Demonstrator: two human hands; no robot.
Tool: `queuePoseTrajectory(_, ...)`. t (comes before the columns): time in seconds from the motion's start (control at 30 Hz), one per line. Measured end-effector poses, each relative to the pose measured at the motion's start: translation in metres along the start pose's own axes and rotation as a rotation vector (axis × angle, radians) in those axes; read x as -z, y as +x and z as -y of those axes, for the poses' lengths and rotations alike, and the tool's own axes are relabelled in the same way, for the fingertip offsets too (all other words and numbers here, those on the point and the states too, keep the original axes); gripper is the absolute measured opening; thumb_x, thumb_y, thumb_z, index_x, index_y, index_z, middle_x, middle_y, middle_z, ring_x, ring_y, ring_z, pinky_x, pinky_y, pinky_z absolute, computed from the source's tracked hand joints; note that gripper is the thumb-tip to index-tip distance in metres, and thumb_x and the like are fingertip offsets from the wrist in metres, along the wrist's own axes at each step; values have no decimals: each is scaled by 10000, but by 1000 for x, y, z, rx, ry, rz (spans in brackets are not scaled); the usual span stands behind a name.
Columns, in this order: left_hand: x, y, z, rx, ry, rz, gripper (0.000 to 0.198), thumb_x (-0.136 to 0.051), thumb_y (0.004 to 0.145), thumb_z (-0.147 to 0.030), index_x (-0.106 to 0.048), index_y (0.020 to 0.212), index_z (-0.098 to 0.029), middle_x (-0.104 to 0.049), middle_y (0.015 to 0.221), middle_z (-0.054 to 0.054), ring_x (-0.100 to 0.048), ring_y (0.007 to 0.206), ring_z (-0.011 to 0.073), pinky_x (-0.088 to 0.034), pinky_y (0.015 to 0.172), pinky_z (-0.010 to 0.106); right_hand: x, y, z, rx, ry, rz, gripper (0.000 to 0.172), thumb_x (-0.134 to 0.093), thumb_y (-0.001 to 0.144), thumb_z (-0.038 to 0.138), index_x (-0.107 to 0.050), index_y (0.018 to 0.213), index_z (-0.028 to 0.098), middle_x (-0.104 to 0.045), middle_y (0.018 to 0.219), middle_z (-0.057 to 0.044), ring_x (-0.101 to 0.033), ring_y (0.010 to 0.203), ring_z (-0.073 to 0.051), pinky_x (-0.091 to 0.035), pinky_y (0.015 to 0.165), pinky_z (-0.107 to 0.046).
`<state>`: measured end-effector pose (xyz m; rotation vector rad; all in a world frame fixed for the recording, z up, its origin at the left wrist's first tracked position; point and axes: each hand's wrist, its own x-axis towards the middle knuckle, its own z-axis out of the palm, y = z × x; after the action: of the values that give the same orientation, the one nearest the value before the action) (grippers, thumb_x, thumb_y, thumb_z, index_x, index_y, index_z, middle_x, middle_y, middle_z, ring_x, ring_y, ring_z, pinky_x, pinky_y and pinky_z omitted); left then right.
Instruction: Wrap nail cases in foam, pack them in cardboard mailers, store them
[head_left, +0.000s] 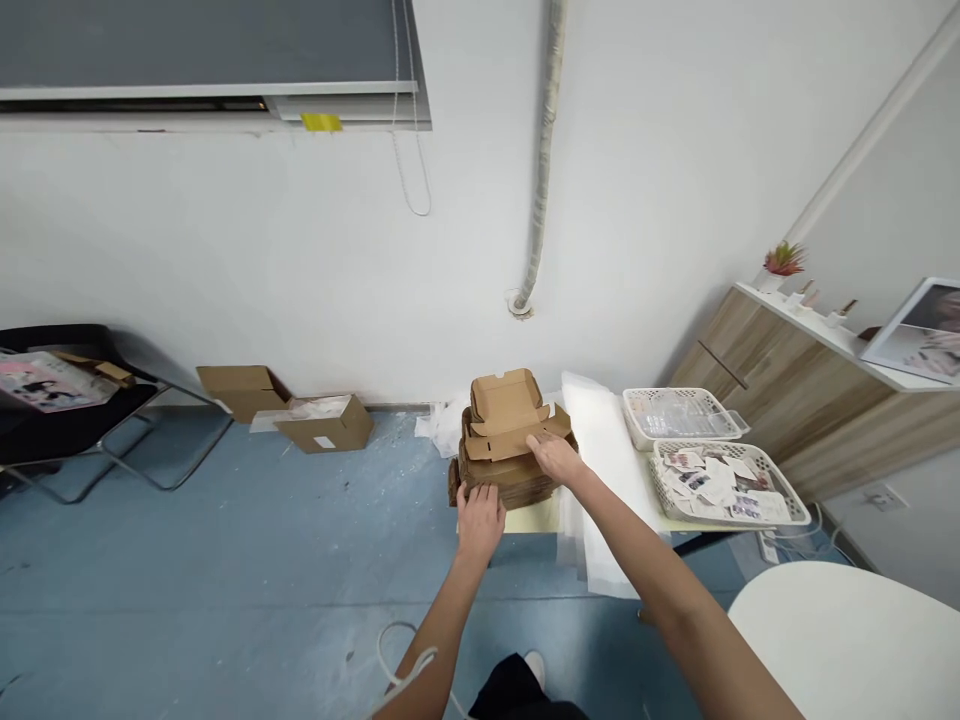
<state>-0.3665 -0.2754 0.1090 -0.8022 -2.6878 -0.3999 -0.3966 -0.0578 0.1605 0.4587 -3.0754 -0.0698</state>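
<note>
Both hands at the carton stack (510, 482) on the low counter (534, 518); the top blank (504, 408) looks about to come off.

Left hand (480, 520) lies flat, fingers together, steadying the stack's near left corner. Right hand (556, 457) is spread on the blank's right flap. Lifting likely needs a pinch at that flap. The white sheets (609, 452) and baskets (679, 413) crowd the right side; the floor (262, 540) to the left is open.

White wall (225, 250), blue floor (225, 560), black chair (67, 425) left, wooden cabinet (787, 400) right, grey blind (202, 40) above.
</note>
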Motion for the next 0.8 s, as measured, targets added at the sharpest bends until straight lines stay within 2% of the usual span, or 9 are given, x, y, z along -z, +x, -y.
queuePoseTrajectory(0.07, 7, 9, -2, -4, -32, -71, 239, -434, 887, -168, -623, 1034, -174, -663, 966, 114, -607, 952, 269, -397, 973, 500, 13, -4, -3, 42, -5, -75, 244, -354, 917, 18, -532, 1028, 142, -683, 945, -110, -644, 928, -200, -424, 956, -328)
queuePoseTrajectory(0.13, 15, 21, -8, -7, -75, -197, 264, -438, 908, -205, -601, 1112, -167, -636, 1081, 152, -580, 1045, 291, -412, 949, 476, 29, -11, -8, 77, 1, -151, 258, -357, 930, 36, -544, 1056, 162, -679, 1010, -110, -633, 997, -198, -409, 999, -341)
queuePoseTrajectory(0.23, 28, 40, -26, -68, -141, -376, 306, -471, 908, -239, -547, 1199, -182, -570, 1238, 176, -501, 1209, 313, -362, 1025, 505, 52, -35, -20, 74, 24, -270, 289, -374, 945, 78, -561, 1133, 193, -668, 1122, -112, -610, 1086, -205, -409, 1031, -382)
queuePoseTrajectory(0.33, 37, 55, -56, -218, -234, -479, 350, -490, 908, -244, -472, 1256, -217, -551, 1299, 152, -463, 1283, 282, -281, 1100, 536, 70, -77, -36, -6, 33, -390, 326, -380, 949, 93, -565, 1201, 186, -646, 1208, -127, -590, 1136, -215, -425, 1033, -407)
queuePoseTrajectory(0.43, 44, 62, -98, -319, -357, -533, 397, -504, 913, -245, -428, 1300, -208, -610, 1226, 133, -523, 1227, 248, -238, 1120, 529, 83, -137, -54, -112, -3, -469, 357, -376, 946, 82, -570, 1234, 168, -642, 1230, -132, -576, 1164, -216, -434, 1038, -408)
queuePoseTrajectory(0.5, 48, 62, -132, -364, -424, -496, 370, -510, 915, -248, -475, 1282, -210, -638, 1182, 116, -551, 1186, 243, -204, 1130, 519, 88, -184, -62, -193, -36, -493, 367, -373, 952, 92, -572, 1248, 175, -647, 1227, -124, -571, 1176, -214, -433, 1048, -416)
queuePoseTrajectory(0.63, 52, 49, -210, -500, -508, -339, 234, -517, 914, -237, -609, 1130, -229, -667, 1088, 75, -593, 1076, 229, -205, 1122, 502, 88, -287, -64, -387, -93, -502, 371, -368, 965, 118, -579, 1262, 189, -649, 1233, -118, -560, 1201, -214, -445, 1047, -429)
queuePoseTrajectory(0.8, 43, 3, -313, -721, -613, -101, 218, -518, 868, -153, -640, 1034, -222, -674, 1047, 59, -613, 1007, 220, -219, 1120, 515, 67, -419, -33, -627, -156, -479, 390, -369, 947, 73, -604, 1243, 170, -660, 1219, -129, -573, 1188, -226, -453, 1043, -440)
